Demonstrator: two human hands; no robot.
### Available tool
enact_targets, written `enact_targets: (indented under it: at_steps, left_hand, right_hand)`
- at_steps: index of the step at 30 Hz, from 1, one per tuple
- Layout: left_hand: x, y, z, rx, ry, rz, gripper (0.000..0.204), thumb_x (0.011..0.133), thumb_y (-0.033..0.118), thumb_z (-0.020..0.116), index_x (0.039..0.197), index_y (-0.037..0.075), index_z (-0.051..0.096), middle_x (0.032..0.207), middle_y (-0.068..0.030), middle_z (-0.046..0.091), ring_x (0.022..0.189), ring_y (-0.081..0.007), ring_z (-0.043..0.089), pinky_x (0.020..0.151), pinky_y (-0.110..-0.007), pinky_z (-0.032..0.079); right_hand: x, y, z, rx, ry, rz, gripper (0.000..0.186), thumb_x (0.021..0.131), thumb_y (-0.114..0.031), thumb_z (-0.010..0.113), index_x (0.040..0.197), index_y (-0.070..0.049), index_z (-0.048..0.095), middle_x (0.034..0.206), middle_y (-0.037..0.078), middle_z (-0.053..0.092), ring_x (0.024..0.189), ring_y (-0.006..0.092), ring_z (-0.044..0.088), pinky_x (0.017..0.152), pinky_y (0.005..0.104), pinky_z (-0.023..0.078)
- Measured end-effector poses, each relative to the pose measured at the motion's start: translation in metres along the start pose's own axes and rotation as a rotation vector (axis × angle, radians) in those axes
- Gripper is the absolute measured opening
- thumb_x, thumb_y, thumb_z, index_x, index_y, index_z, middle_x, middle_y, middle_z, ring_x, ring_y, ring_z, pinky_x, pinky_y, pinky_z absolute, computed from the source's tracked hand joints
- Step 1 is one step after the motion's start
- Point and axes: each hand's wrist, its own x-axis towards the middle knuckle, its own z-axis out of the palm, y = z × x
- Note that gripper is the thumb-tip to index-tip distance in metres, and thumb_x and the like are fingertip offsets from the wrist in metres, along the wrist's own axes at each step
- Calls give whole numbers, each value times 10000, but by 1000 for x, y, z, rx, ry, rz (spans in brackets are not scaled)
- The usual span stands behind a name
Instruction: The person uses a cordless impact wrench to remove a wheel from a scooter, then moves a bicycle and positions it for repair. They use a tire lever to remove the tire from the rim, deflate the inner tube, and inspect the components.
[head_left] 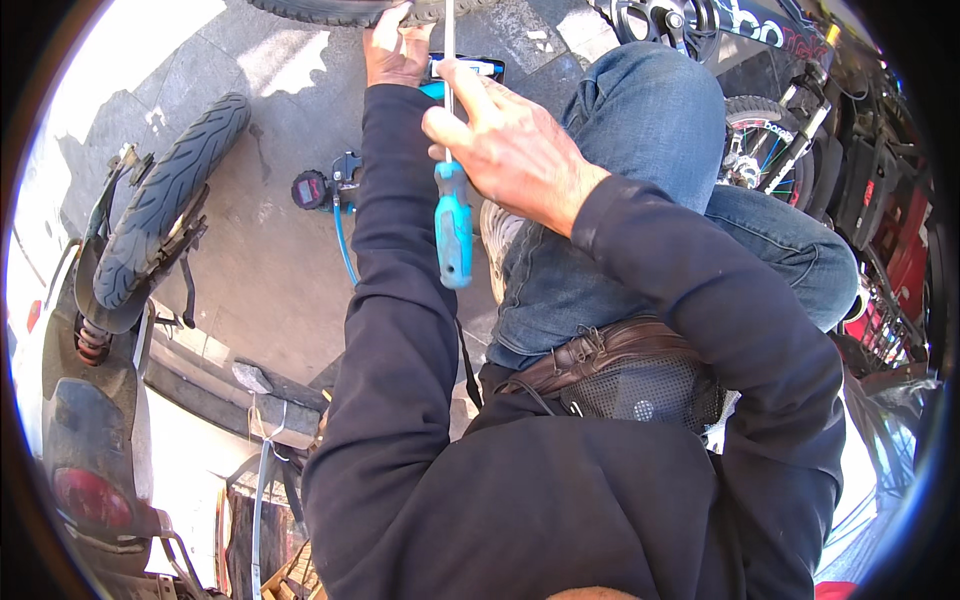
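Observation:
My right hand [520, 145] pinches the metal shaft of a screwdriver [454, 228] between thumb and fingers. Its teal and blue handle hangs toward me, and the shaft runs up past the top edge of the view, where its tip is out of sight. At the top, my left hand [398, 52] grips the tread of a black knobbly tyre [330, 10], only the near part of which shows. Just beyond my right hand lies a dark-edged flat object [490, 68] with a blue and white face, partly covered by the hand.
A round dark gauge [311, 189] with a blue hose [346, 245] lies on the grey paving left of my forearm. A motorcycle with a thick rear tyre [172, 200] stands at far left. Bicycles, including a spoked wheel [768, 150], crowd the right side.

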Motion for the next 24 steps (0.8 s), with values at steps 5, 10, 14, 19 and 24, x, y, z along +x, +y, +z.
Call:
enact_targets:
  at_steps: [5,10,14,19,24]
  left_hand:
    - [-3,-3,19,-28,63,-36,171,934,193,650,1019,44,646,879,-67,677,799,-271,662,692,-379,548]
    - [-23,1,57,238,-104,-79,307,976,311,532,1075,54,669,939,-89,705,734,-210,644,611,-312,513]
    - [-35,8,84,43,-113,-247,282,982,275,518,1057,46,664,930,-95,695,779,-231,659,630,-293,517]
    - [-23,-11,72,127,-15,112,272,954,199,577,1121,-12,618,1031,-143,680,911,-284,647,816,-405,503]
    - [-18,-8,68,380,-37,312,365,920,234,685,1157,-33,609,1156,-168,691,1112,-297,659,1009,-421,495]
  right_hand:
    - [-14,-12,2,114,-98,-50,259,854,-219,720,1007,-64,580,1333,270,524,1185,390,610,948,413,542]
    - [-15,5,5,70,-113,39,249,861,-207,722,1007,-64,579,1344,245,491,1113,389,629,899,429,553]
    - [-15,8,4,89,-93,78,250,872,-192,710,1033,-67,566,1336,231,488,1108,395,624,886,441,550]
    - [-17,12,18,49,-94,-27,263,874,-187,697,1048,-62,545,1328,225,488,1168,397,588,953,450,515]
    - [-4,13,34,68,-37,-78,264,859,-168,707,1004,-53,518,1278,211,487,1131,378,589,951,437,517]
